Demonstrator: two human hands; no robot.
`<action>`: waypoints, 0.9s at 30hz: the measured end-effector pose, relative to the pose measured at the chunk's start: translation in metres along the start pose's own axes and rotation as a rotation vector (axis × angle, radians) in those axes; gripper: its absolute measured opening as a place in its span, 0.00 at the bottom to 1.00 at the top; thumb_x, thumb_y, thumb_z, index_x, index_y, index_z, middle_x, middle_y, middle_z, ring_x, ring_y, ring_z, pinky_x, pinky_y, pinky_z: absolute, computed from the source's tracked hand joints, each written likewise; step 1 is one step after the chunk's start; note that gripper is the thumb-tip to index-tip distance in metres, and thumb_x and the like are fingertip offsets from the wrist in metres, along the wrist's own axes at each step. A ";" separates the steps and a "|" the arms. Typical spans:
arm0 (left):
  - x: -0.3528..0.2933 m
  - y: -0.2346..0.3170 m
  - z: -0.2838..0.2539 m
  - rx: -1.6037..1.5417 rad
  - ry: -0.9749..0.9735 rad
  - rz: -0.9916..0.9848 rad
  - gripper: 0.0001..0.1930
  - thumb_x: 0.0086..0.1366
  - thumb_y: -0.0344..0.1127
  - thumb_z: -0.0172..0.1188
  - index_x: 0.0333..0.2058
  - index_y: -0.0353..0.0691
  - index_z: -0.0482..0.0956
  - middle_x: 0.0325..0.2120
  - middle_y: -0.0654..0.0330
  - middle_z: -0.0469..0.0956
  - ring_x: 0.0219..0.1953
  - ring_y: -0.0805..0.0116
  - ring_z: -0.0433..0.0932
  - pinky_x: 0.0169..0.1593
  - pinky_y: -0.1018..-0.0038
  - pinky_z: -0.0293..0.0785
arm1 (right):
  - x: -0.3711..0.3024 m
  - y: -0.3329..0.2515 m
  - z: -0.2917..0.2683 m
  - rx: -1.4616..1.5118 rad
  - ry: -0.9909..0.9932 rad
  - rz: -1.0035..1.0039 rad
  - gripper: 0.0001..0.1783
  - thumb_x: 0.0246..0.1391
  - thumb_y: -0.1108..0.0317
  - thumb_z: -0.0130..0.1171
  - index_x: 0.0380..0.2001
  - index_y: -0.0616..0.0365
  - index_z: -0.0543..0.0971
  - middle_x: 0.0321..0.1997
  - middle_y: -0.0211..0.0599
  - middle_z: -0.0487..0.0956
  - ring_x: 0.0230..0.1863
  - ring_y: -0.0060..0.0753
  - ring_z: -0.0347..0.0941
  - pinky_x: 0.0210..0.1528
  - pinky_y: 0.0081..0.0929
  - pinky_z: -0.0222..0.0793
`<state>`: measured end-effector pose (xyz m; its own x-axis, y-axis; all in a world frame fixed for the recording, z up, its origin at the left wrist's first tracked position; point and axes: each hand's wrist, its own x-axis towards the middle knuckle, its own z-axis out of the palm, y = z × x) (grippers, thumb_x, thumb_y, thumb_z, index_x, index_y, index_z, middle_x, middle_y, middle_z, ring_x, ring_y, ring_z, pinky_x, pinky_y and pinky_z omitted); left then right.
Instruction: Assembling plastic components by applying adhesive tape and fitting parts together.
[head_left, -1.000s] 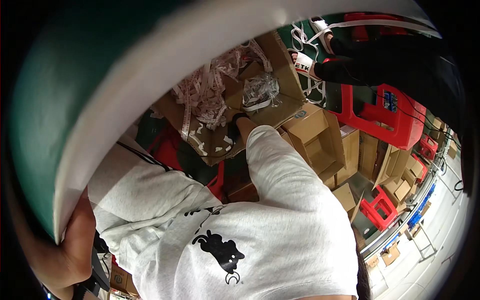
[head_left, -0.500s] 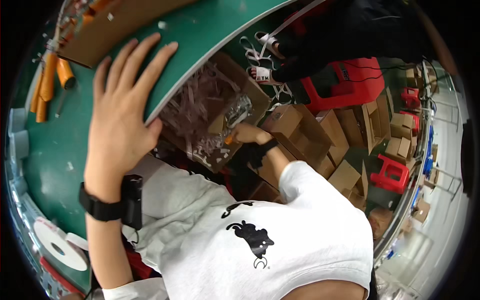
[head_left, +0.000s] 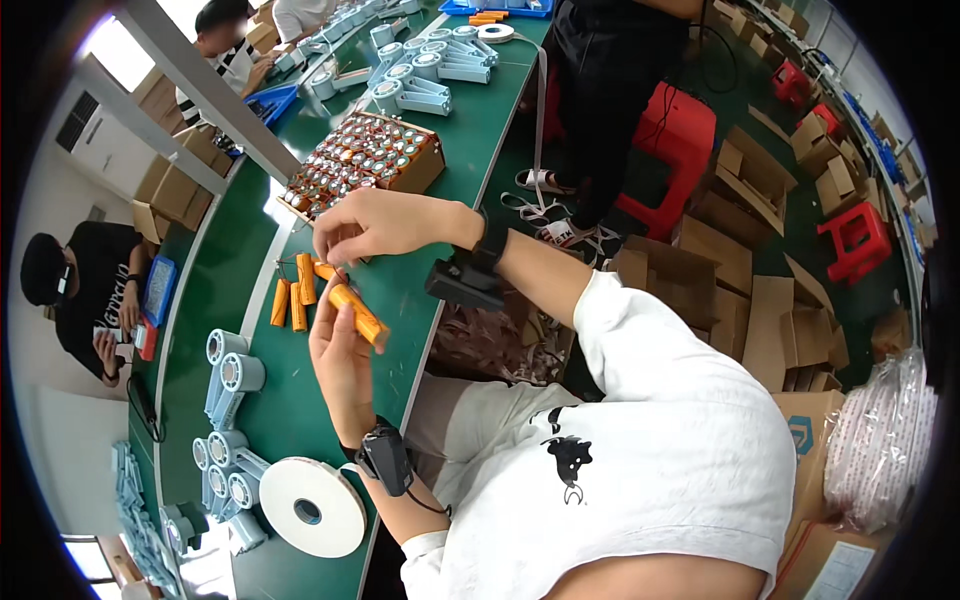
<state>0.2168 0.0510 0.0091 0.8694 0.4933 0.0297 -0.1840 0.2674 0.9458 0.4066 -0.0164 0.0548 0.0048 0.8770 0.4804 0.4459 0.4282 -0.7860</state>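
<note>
My left hand (head_left: 340,362) is closed round an orange cylindrical battery cell (head_left: 358,316) over the green table. My right hand (head_left: 378,224) reaches in from the right, its fingers bent down and pressed together at the cell's upper end. Whatever those fingertips pinch is hidden or too small to name. Several more orange battery cells (head_left: 296,298) lie on the table just left of my hands. Just beyond the right hand stands an open carton (head_left: 418,168) packed with upright cells showing round ends.
Light-blue handheld fan casings (head_left: 420,75) cover the far table, and others (head_left: 232,375) stand at the left. A white tape roll (head_left: 312,507) lies near my left forearm. Below the table edge is a box of scraps (head_left: 480,345). Cartons and red stools (head_left: 855,240) occupy the floor; people stand nearby.
My right hand has risen from the scrap box to the tabletop. The left hand, earlier spread flat on the table, now grips a battery cell. The view has swung toward the table's far end.
</note>
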 end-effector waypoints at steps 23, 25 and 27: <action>0.024 -0.012 -0.030 1.336 0.514 0.366 0.24 0.54 0.34 0.60 0.50 0.37 0.67 0.51 0.53 0.63 0.56 0.53 0.56 0.58 0.61 0.52 | 0.069 0.096 -0.013 -0.917 -0.136 -0.139 0.18 0.50 0.49 0.50 0.31 0.53 0.71 0.22 0.43 0.74 0.25 0.47 0.73 0.26 0.39 0.66; 0.025 -0.012 -0.031 1.351 0.546 0.383 0.23 0.53 0.34 0.60 0.49 0.37 0.68 0.51 0.53 0.65 0.55 0.53 0.58 0.57 0.62 0.53 | 0.069 0.098 -0.005 -0.991 -0.079 -0.223 0.14 0.53 0.54 0.48 0.27 0.54 0.70 0.13 0.39 0.70 0.20 0.48 0.71 0.22 0.37 0.64; 0.027 -0.013 -0.032 1.381 0.612 0.412 0.21 0.53 0.34 0.60 0.47 0.39 0.71 0.49 0.54 0.67 0.52 0.52 0.61 0.55 0.63 0.56 | 0.070 0.102 -0.009 -0.956 -0.075 -0.228 0.13 0.53 0.56 0.48 0.26 0.55 0.70 0.13 0.40 0.70 0.19 0.48 0.71 0.21 0.38 0.64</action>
<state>0.2279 0.0875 -0.0133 0.4921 0.6787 0.5452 0.4919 -0.7334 0.4692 0.4610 0.0870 0.0118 -0.2134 0.8210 0.5295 0.9651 0.2612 -0.0162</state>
